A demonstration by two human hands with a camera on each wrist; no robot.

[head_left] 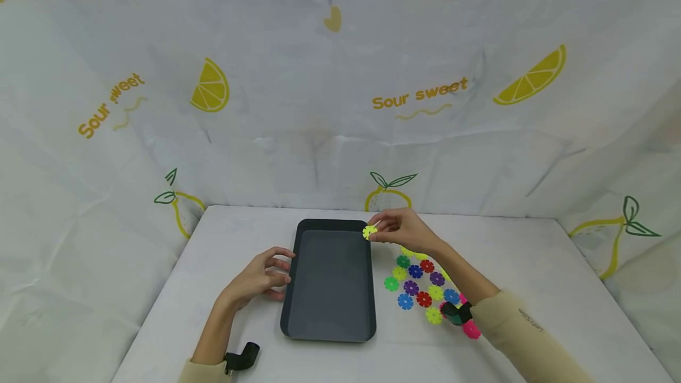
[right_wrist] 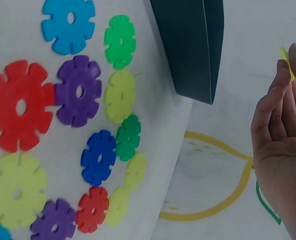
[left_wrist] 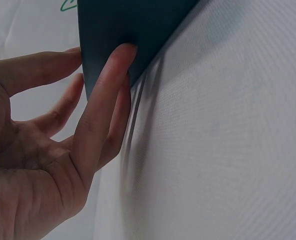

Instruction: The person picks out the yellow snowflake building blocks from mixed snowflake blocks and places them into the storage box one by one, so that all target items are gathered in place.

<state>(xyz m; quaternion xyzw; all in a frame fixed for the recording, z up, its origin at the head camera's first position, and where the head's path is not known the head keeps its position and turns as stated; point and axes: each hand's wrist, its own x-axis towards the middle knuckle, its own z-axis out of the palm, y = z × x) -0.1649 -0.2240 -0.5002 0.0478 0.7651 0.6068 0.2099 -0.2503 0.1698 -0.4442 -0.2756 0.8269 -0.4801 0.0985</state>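
Note:
My right hand [head_left: 405,230] pinches a yellow notched plastic disc [head_left: 369,232] between thumb and fingertips, over the far right corner of a dark grey tray [head_left: 332,288]. In the right wrist view the same yellow disc [right_wrist: 287,63] shows edge-on at the fingertips. My left hand [head_left: 259,276] is at the tray's left side, its fingers loosely bent and spread. The left wrist view shows its fingertips [left_wrist: 125,52] touching the tray's outer wall [left_wrist: 123,30]. The tray's floor is bare.
Right of the tray several flower-shaped discs lie loosely spread on the white table [head_left: 213,253]: red [head_left: 424,299], purple [head_left: 411,288], blue [head_left: 405,301], green [head_left: 391,283], yellow and pink [head_left: 471,329]. The right forearm covers some. A lemon-printed cloth [head_left: 298,105] hangs behind the table.

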